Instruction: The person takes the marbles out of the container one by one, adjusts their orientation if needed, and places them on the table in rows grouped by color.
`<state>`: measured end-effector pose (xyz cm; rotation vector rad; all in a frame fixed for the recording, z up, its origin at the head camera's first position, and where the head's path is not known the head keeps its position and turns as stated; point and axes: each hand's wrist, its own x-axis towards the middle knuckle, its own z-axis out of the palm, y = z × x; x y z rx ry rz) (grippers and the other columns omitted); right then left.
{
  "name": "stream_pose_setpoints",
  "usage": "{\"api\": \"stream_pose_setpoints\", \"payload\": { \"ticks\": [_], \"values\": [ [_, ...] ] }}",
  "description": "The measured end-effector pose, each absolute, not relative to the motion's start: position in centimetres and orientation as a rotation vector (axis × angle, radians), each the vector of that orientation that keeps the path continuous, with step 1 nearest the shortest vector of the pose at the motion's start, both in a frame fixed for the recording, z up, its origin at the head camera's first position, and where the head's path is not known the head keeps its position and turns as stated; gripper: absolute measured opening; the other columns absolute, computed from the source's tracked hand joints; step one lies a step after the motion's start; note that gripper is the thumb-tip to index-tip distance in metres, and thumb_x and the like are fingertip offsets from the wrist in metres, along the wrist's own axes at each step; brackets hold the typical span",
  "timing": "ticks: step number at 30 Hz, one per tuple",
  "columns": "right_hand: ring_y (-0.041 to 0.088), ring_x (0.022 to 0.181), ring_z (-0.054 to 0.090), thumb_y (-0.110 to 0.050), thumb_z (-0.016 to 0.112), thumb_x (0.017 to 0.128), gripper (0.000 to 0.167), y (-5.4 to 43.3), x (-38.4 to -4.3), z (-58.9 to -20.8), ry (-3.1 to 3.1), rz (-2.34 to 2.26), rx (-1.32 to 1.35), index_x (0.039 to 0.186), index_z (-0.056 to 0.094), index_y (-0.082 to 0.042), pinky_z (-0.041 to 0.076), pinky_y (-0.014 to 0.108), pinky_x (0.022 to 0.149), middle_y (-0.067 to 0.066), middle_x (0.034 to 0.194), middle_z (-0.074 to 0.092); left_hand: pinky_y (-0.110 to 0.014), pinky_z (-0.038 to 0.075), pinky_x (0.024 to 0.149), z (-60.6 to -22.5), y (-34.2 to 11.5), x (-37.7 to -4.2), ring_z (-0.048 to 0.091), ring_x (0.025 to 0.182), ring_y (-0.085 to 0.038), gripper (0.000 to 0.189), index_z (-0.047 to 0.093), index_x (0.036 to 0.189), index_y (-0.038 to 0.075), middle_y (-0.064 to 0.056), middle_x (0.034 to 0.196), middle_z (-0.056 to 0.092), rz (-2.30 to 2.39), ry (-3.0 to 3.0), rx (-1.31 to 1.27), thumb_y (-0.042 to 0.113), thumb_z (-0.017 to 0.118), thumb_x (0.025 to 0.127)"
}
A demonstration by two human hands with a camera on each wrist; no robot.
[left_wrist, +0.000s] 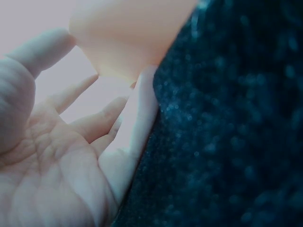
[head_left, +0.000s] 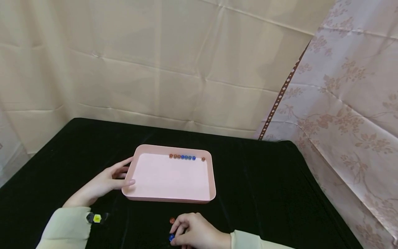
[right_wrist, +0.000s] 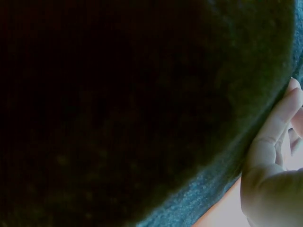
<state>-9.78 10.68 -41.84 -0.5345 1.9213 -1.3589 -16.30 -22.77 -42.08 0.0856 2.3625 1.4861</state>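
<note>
Head view's got the most going on: a pink tray (head_left: 171,176) sits on a black table (head_left: 255,180), a bit in from the table's far edge. Left hand (head_left: 105,182) has hold of the tray's left edge, thumb lapped over the rim by the near left corner, the other fingers against the outside wall. Left wrist cam shows that same grip, pretty washed out.

Inside the tray, lined up along its far edge, there are three brown marbles (head_left: 175,156), then four blue marbles (head_left: 186,157) right after them. Past a gap, one lone brown marble (head_left: 203,159) sits near the far right corner.

Right hand (head_left: 199,231) is down on the table, off the tray's near edge, thumb and finger narrowed on a loose blue marble (head_left: 171,238). An orange marble (head_left: 172,220) is just beside those fingers, on the tray side. Right wrist cam is mostly dark cloth, with the hand at the frame's edge.
</note>
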Motion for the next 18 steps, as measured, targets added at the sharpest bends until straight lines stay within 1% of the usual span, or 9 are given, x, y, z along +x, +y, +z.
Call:
{"api": "stream_pose_setpoints", "payload": {
  "ticks": [6, 10, 14, 18],
  "values": [
    [0.004, 0.054, 0.057, -0.006, 0.072, 0.087, 0.01, 10.7, -9.8, -41.6, 1.911, -1.357, -0.515, 0.097, 0.069, -0.006, 0.047, 0.015, 0.049, 0.005, 0.078, 0.074, -0.056, 0.049, 0.098, -42.1, -22.8, -16.3, 0.046, 0.13, -0.038, 0.09, 0.015, 0.16, 0.019, -0.027, 0.15, 0.039, 1.492, 2.355, 0.083, 0.039, 0.069, 0.091],
    [0.006, 0.055, 0.058, -0.005, 0.071, 0.088, 0.012, 10.8, -9.9, -41.4, 1.907, -1.358, -0.484, 0.099, 0.068, -0.007, 0.047, 0.015, 0.049, 0.01, 0.08, 0.074, -0.054, 0.05, 0.097, -42.2, -22.9, -16.4, 0.047, 0.129, -0.037, 0.089, 0.015, 0.16, 0.018, -0.027, 0.149, 0.04, 1.497, 2.353, 0.095, 0.038, 0.069, 0.092],
    [0.007, 0.055, 0.06, -0.004, 0.07, 0.088, 0.012, 11.0, -10.0, -41.1, 1.917, -1.381, -0.471, 0.1, 0.067, -0.006, 0.049, 0.017, 0.049, 0.012, 0.081, 0.074, -0.054, 0.05, 0.097, -42.2, -22.9, -16.4, 0.048, 0.128, -0.036, 0.089, 0.015, 0.16, 0.019, -0.026, 0.149, 0.041, 1.495, 2.356, 0.093, 0.039, 0.069, 0.092],
    [0.006, 0.054, 0.06, -0.004, 0.071, 0.088, 0.011, 11.2, -10.1, -40.8, 1.959, -1.399, -0.503, 0.099, 0.068, -0.002, 0.05, 0.018, 0.048, 0.01, 0.079, 0.073, -0.054, 0.05, 0.098, -42.2, -22.9, -16.4, 0.049, 0.128, -0.036, 0.089, 0.015, 0.16, 0.019, -0.026, 0.149, 0.041, 1.495, 2.358, 0.09, 0.039, 0.069, 0.092]
  ]
}}
